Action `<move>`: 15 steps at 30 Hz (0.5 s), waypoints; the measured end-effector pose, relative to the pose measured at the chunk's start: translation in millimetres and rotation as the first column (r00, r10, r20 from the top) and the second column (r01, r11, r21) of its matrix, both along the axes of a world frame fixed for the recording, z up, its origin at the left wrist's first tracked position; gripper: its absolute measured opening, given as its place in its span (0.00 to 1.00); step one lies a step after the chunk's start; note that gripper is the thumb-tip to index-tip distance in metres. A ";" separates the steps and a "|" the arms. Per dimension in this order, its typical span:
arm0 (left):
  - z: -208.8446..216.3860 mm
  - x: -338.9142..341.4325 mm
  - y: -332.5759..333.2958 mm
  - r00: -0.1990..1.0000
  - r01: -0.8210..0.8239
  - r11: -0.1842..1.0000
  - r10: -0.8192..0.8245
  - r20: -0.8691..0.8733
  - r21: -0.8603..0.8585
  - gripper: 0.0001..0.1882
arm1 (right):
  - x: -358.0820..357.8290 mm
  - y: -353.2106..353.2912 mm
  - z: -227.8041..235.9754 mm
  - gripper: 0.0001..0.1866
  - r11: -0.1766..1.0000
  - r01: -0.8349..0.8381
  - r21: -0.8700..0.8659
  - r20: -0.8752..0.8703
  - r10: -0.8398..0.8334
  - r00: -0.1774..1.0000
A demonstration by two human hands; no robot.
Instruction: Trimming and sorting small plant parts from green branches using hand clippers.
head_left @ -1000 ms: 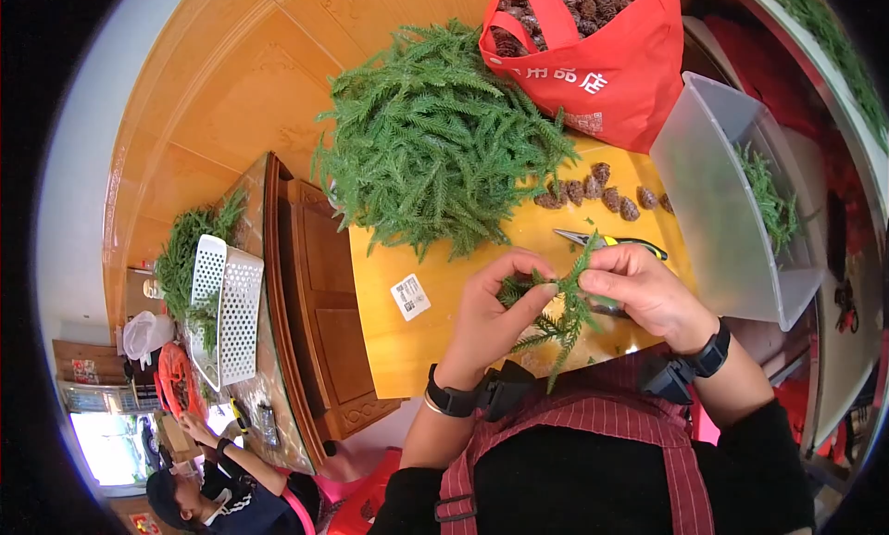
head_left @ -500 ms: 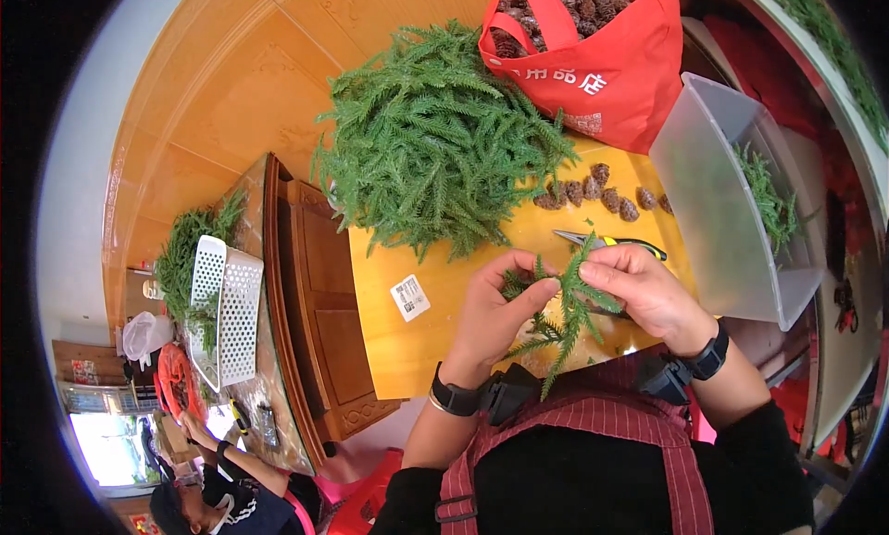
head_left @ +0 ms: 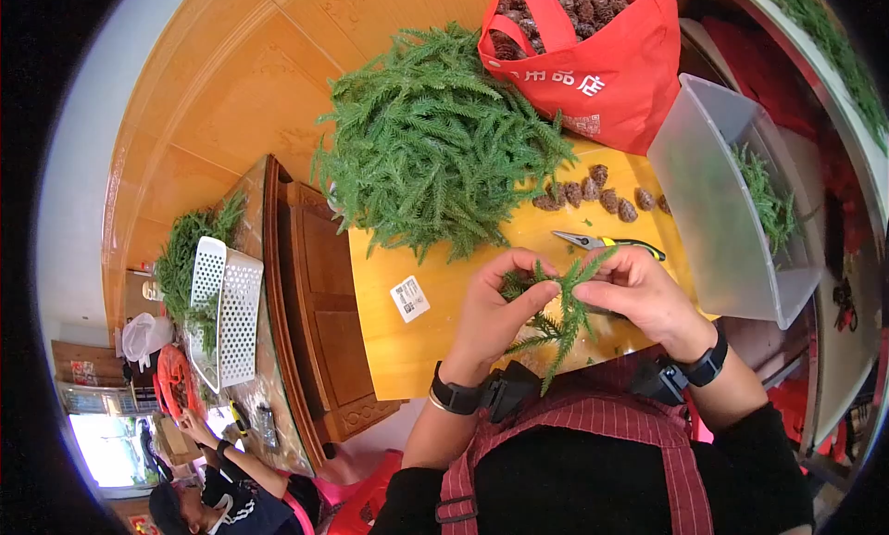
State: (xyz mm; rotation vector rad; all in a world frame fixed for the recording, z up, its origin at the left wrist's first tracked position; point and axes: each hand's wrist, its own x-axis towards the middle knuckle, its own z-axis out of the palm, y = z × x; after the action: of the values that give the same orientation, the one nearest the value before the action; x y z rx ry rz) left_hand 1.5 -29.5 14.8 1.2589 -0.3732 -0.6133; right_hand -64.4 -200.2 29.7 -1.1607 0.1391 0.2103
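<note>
Over the near edge of the yellow tabletop (head_left: pixel 389 345), my two hands pinch a green artificial pine sprig (head_left: pixel 568 324). Its lower fronds hang toward my apron. My left hand (head_left: pixel 500 313) grips it at the middle between thumb and fingers. With thumb and bent fingers, my right hand (head_left: pixel 648 299) holds its right side, where one frond points up and right. Just beyond the right hand lie pliers (head_left: pixel 616 244) with yellow-and-black handles. Several brown pine cones (head_left: pixel 591 189) lie farther back, beside a large heap of green sprigs (head_left: pixel 435 141).
A red bag (head_left: pixel 597 95) full of pine cones stands at the back right. Right of the table is a translucent bin (head_left: pixel 708 211) with some greenery. A white label (head_left: pixel 409 298) lies at left. Beyond, a white perforated basket (head_left: pixel 239 317) sits on a cabinet near a co-worker (head_left: pixel 241 475).
My right hand has shifted slightly, its fingers moving along the sprig. A frond there now points up and right. More of the pliers shows. My left hand stays nearly still.
</note>
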 end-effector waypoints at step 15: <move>0.3 0.0 -1.3 1.000 -0.002 1.000 0.001 0.014 0.021 0.07 | -2.4 -0.5 -0.1 0.07 0.988 0.070 -0.134 -0.022 -0.074 0.997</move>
State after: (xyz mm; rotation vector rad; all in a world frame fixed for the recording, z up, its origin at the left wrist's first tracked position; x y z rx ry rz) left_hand 1.5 -30.7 15.1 1.2840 -0.3781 -0.6090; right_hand -66.8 -200.7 29.6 -1.2839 0.2216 0.1546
